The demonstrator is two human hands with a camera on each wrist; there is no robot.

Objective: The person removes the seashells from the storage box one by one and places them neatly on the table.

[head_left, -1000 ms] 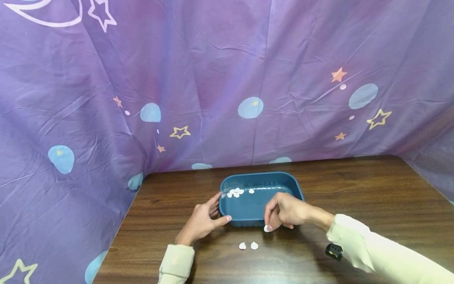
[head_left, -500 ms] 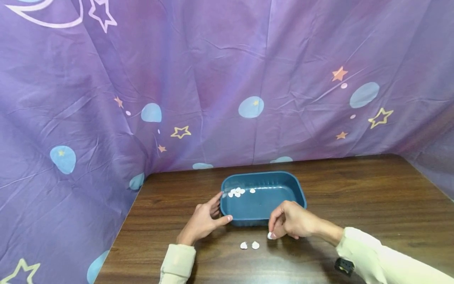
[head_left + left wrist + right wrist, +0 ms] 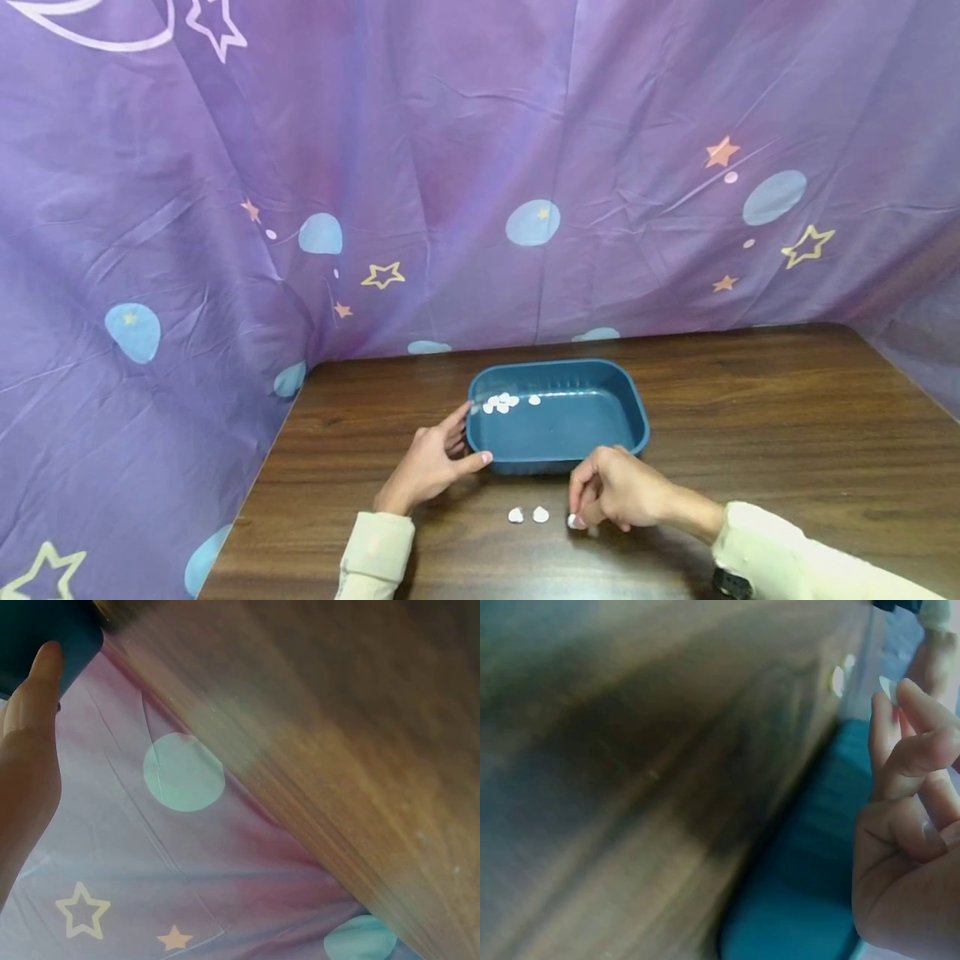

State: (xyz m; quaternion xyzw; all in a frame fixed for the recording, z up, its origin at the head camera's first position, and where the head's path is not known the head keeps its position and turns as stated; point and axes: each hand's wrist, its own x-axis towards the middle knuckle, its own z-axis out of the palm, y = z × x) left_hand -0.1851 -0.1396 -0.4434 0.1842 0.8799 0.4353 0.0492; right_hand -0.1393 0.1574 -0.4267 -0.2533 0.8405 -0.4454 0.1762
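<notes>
My left hand (image 3: 426, 467) holds the near left corner of a blue plastic tub (image 3: 525, 458), thumb at the front rim and fingers along the left side. The thumb (image 3: 46, 671) lies against the tub's wall in the left wrist view. In front of the tub, my right hand (image 3: 618, 492) pinches a small flat white piece (image 3: 573, 522) between thumb and fingertips, low over the table. The right wrist view shows the white piece (image 3: 887, 688) at the fingertips. Two similar white pieces (image 3: 516, 516) lie side by side on the table to its left.
Several white pieces (image 3: 501, 403) are clustered in the tub's left part, with one (image 3: 534, 400) a little apart. The brown wooden table (image 3: 750, 417) backs onto a purple patterned cloth (image 3: 450, 167). A dark device (image 3: 731, 583) hangs at the right wrist.
My right hand has moved down and slightly right, from over the tub's front rim toward the table, with the white piece. The left hand has kept its place on the tub.
</notes>
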